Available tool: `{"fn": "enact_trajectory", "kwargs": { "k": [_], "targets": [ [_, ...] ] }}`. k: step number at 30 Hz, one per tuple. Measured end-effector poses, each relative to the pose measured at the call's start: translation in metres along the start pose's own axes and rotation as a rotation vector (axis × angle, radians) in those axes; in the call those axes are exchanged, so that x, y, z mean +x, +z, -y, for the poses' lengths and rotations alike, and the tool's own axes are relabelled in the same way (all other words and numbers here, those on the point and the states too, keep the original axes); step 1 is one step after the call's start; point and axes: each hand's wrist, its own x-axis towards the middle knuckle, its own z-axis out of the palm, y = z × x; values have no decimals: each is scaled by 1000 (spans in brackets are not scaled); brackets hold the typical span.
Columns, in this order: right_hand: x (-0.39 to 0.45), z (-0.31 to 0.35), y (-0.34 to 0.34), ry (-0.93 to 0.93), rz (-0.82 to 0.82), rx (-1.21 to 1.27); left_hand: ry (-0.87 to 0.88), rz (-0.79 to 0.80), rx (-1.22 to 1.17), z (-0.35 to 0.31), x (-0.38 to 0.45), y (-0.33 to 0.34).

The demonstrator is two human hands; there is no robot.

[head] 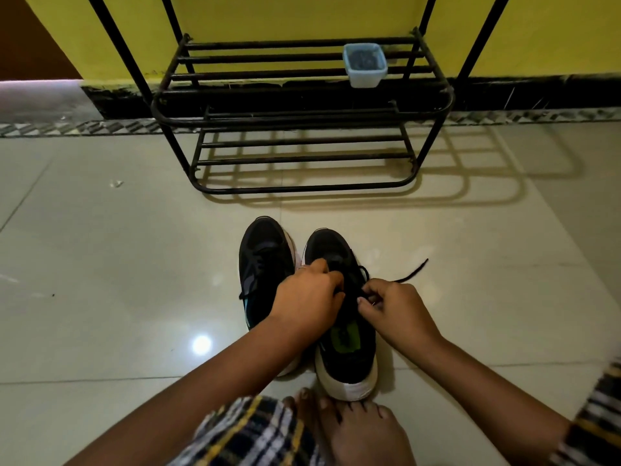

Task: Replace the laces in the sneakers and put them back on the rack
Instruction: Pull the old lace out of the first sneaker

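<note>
Two black sneakers with white soles stand side by side on the tiled floor, toes pointing away from me. The left sneaker [263, 260] is laced. Over the right sneaker [346, 351] both hands work at the eyelets. My left hand [307, 302] has its fingers curled down on the black lace over the tongue. My right hand [391, 309] pinches the black lace [411, 272], whose free end trails out to the right above the floor. The black metal shoe rack [302, 121] stands ahead against the yellow wall.
A small white plastic container [365, 63] with dark contents sits on the rack's upper shelf, right side. My bare foot [356, 428] rests just behind the right sneaker's heel. Checked cloth covers my knees at the bottom. Glossy tiles surround the shoes.
</note>
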Motion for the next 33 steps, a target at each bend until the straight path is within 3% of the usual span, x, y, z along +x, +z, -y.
{"fn": "enact_trajectory", "kwargs": {
  "k": [6,12,21,25,29,33],
  "targets": [
    [1,-4,0,21,1,38,-111,-147,-184,17,-3,-9],
    [1,-7,1,1,4,57,-261,-160,-15,40,-8,-20],
    [4,-7,-3,-24,53,31,-52,-41,106,19,0,-12],
    [4,-7,-3,-19,56,43,-40,-156,-50,26,-2,-13],
    [4,-8,-4,-1,68,75,-192,-270,-124,37,-1,-25],
    [5,-6,-3,13,62,74,-291,-226,-77,41,-2,-29]
  ]
}}
